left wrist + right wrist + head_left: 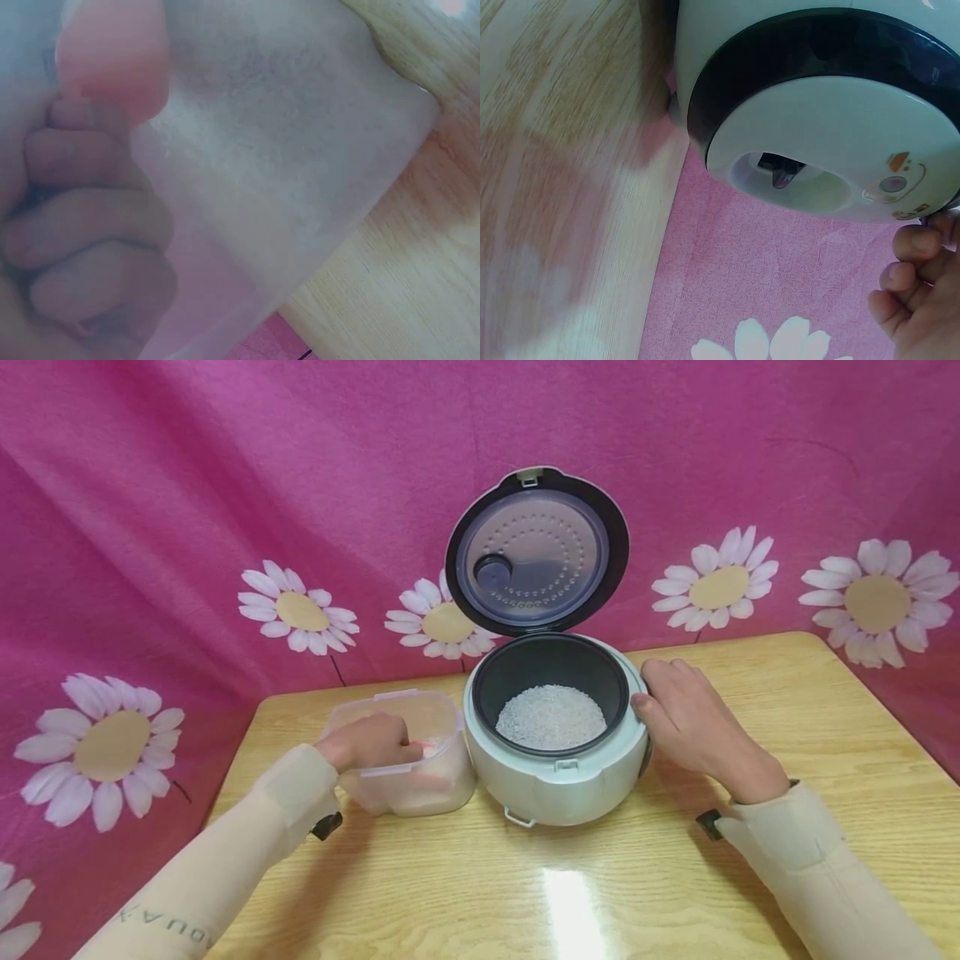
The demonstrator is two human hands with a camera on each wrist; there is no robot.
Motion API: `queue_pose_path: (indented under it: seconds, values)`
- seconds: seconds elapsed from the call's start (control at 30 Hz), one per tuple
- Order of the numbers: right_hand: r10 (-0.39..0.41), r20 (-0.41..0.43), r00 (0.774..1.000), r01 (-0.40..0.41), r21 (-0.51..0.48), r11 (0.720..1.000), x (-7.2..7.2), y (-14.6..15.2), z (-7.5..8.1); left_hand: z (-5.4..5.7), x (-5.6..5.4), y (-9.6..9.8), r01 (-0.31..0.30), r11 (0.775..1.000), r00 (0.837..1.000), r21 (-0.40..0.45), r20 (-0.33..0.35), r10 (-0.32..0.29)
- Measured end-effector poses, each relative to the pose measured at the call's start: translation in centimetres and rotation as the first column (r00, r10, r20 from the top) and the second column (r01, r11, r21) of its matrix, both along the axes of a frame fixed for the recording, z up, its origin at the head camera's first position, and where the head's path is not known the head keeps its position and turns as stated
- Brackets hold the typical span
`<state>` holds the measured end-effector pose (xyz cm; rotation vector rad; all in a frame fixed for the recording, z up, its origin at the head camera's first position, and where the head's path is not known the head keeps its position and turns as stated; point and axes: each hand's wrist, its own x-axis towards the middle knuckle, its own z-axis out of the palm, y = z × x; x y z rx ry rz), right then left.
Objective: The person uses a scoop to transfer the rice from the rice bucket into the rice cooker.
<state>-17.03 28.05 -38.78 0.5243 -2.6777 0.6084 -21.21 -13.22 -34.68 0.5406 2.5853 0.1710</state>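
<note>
Inside a translucent pinkish container (442, 789) of rice (433, 745), my left hand (375, 741) has its fingers curled round a pink scoop (112, 64). Through the cloudy wall, the left wrist view shows the fist and the scoop's rounded end against the rice. Just right of the container stands a pale rice cooker (562, 793) with its lid (540, 556) raised. White rice (551, 718) lies in its dark inner pot (517, 664). My right hand (690, 718) grips the cooker's right edge, fingers bent in the right wrist view.
The wooden table (420, 893) meets a magenta cloth (300, 485) with large white daisies at the back and sides. A small handle-like catch (519, 818) juts from the cooker's lower front. The container and cooker stand side by side.
</note>
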Motion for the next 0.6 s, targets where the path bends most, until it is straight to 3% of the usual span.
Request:
queue_pose_path:
  seconds: [0.33, 0.6]
  values:
    - [-0.002, 0.006, 1.000, 0.002, -0.001, 1.000, 0.00, -0.05, 0.01, -0.15, -0.15, -0.22, -0.050, 0.995, 0.999, 0.092, 0.008, 0.049]
    - [-0.013, 0.024, 1.000, 0.013, 0.002, 1.000, 0.13, -0.07, 0.04, -0.05, -0.29, -0.47, -0.018, 0.991, 0.999, 0.131, -0.032, 0.022]
